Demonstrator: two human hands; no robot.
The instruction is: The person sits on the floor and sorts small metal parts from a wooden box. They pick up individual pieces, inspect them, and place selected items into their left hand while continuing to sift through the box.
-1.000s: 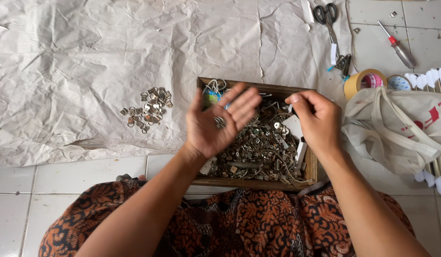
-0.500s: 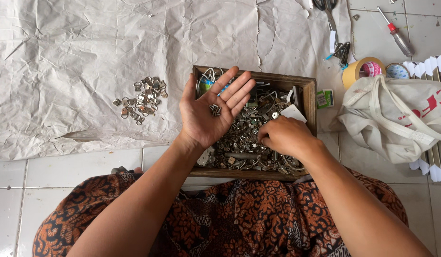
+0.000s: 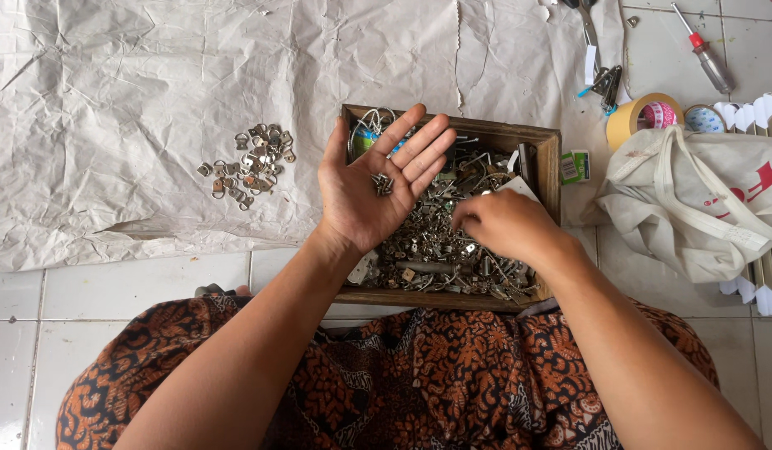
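A shallow wooden tray [image 3: 553, 158] is set on the tiled floor before the seated person, its far edge on crumpled white paper [image 3: 152, 100]; it is filled with a jumble of small metal hardware [image 3: 436, 242].

The left hand [image 3: 378, 187] is held palm up over the tray, fingers spread and slightly cupped. A few small metal fittings [image 3: 383, 184] are cradled in the palm, loose, not gripped.

The right hand [image 3: 498, 225] is lowered palm down into the hardware, fingers curled toward the pieces. Whether anything is pinched cannot be told; the fingertips are hidden.

A small pile of flat metal hangers [image 3: 248, 162] is laid on the paper, well apart from the tray, to the left.

Handling, as judged: the pieces are rigid, light singly and smooth, so likely to slip and to tangle with neighbours. Each is best taken by its edges with a fingertip pinch; a cupped palm suits carrying several.

Rolls of tape [image 3: 632, 117], a screwdriver [image 3: 704, 54] and a cloth bag [image 3: 694, 200] lie to the right.
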